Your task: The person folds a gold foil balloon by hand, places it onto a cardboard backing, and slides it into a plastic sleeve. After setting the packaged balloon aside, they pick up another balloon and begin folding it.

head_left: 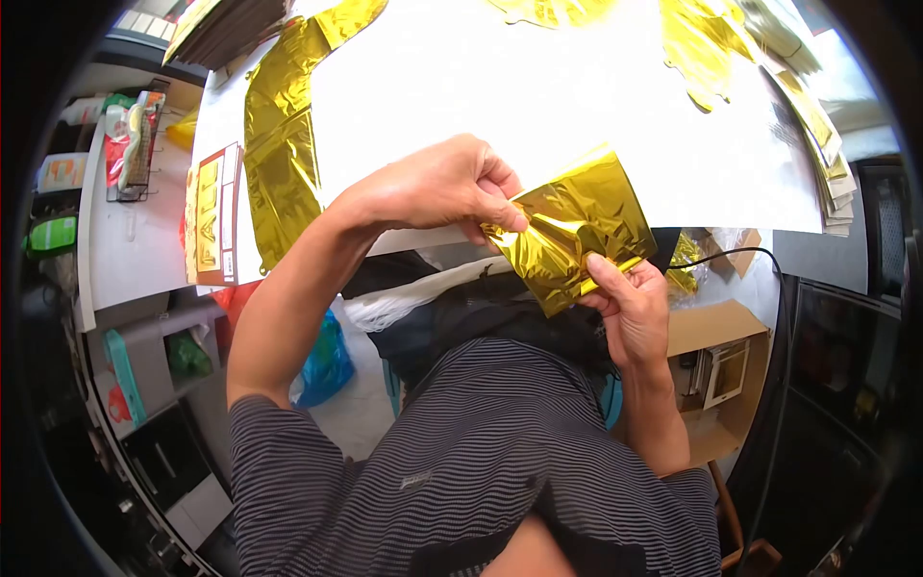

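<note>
I saw both hands clamped on a crumpled gold foil (575, 226) at the middle of the frame, held just off the near edge of the white desk (538, 87). The left hand (447, 188) pinched its left edge. The right hand (630, 303) gripped its lower corner, thumb on top. A long foil strip (279, 144) lay on the desk at upper left, beside a red packet (216, 213).

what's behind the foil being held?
White table edge and dark fabric show around it. The left hand and right hand pinch the foil; their fingers behind it are hidden.
</note>
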A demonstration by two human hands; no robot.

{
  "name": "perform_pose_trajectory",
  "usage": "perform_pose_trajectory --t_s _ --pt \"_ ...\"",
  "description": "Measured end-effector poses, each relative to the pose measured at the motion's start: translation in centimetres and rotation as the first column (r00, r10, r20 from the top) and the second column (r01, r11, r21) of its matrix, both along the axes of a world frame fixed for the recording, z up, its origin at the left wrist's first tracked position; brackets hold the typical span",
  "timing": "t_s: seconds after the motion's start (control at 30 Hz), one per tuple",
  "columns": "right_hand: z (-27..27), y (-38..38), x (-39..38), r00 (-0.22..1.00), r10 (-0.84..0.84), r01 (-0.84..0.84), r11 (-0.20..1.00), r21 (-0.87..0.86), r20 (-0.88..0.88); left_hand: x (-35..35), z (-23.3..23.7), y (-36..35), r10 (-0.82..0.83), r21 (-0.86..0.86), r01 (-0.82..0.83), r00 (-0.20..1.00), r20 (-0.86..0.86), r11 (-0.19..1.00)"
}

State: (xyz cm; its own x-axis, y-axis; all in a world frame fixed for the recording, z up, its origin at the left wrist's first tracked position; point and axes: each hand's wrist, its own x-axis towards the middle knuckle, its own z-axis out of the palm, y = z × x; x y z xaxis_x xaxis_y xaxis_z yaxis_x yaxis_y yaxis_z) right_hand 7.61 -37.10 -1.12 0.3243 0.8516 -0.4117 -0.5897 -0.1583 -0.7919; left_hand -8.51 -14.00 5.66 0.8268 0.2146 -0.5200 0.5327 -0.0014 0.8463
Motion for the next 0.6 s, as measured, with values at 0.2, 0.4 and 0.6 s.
perform_pose_trajectory --t_s 0.2,0.4,0.6 --pt "0.4 0.5 -0.8 0.972 -0.053 0.075 0.993 0.088 -0.229 0.0 0.2 0.1 -0.018 -0.013 0.018 1.0 0.012 1.0" --pt "-0.6 0.8 -1.7 0.975 -0.108 0.12 0.991 0.052 -0.196 -0.2 -0.5 0.3 -0.061 0.005 0.061 0.997 0.044 0.998" --pt "-0.3 1.4 -2.2 0.963 -0.251 0.258 0.964 0.069 -0.095 -0.8 0.1 -0.9 0.201 -0.181 -0.196 0.979 0.014 0.964"
